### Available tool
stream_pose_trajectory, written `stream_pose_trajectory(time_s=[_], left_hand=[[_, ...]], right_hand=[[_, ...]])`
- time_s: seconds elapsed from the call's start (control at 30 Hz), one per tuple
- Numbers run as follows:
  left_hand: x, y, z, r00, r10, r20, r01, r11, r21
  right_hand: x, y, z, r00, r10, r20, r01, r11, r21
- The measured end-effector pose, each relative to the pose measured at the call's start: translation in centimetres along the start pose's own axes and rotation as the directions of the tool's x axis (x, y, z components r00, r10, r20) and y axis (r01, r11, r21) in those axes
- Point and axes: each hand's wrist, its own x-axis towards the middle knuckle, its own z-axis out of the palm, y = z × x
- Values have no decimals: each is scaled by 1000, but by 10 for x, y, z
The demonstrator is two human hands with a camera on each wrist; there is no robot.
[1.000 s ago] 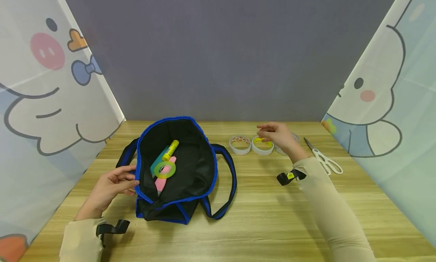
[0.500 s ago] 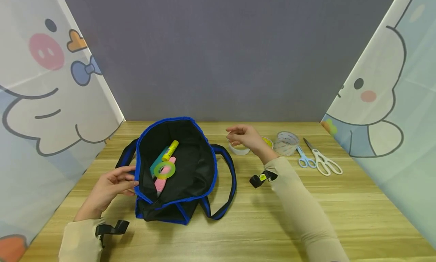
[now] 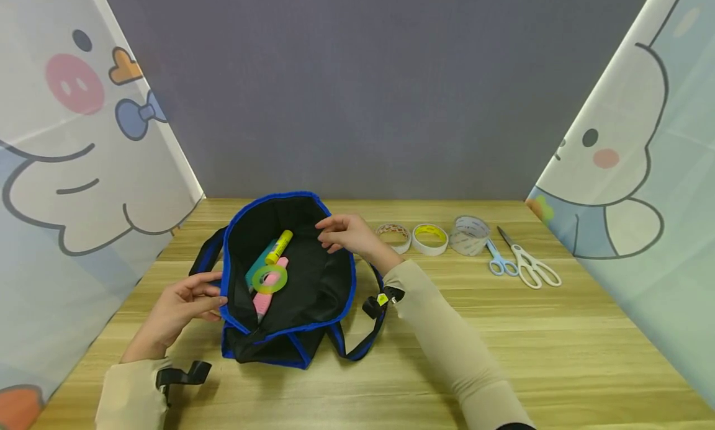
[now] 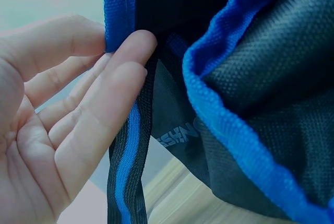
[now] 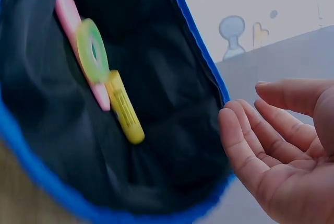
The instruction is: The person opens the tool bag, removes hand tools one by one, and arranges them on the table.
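A black bag with blue trim stands on the table with its mouth wide. Inside lie a yellow glue stick, a pink box cutter, a roll of green-yellow tape and a teal item, partly covered. My left hand holds the bag's left rim between thumb and fingers; the blue trim passes between them in the left wrist view. Over the bag's right rim hovers my right hand, fingers loosely bent and nothing in them; in the right wrist view its fingertips overlap the rim.
Right of the bag, a row holds two white tape rolls, a wide clear tape roll, blue-handled scissors and white-handled scissors. A bag strap loops onto the wooden table. A grey panel stands behind.
My right hand has moved left, from above the tape rolls to the bag's right rim, uncovering the tapes and the blue-handled scissors. The left hand stays at the bag.
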Motion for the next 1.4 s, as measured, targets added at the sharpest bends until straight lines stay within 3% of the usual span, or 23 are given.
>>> stream_pose_trajectory(time_s=[0.23,0.43,0.6,0.73,0.9,1.03,1.13,1.23,1.4], left_hand=[[-1,0,-1,1000,-24,-3,24,1000,3],[0,0,1,1000,-16,8,17,1000,-13],[0,-2,2,1000,-11,22,11,1000,-18],[0,-2,2,999,-14,32,14,1000,-14],[0,-2,0,999,-14,36,15,1000,-12],[-1,-2,-1,999,-15,31,16,1000,-10],[-3,-1,0,999,-23,24,22,1000,5],[-3,-1,0,999,-36,12,35,999,29],[-1,0,0,999,-53,12,53,998,44]], right_hand=[[18,6,35,998,44,40,-46,998,34],[31,18,63,979,187,84,-189,982,8],[38,32,78,944,325,50,-321,944,-72],[42,44,85,921,389,29,-384,916,-114],[47,48,95,907,421,-37,-419,886,-200],[52,47,104,907,413,-83,-415,838,-356],[53,48,107,904,419,-90,-418,815,-402],[50,48,104,899,431,-79,-432,838,-334],[44,51,95,905,425,-18,-424,896,-132]])
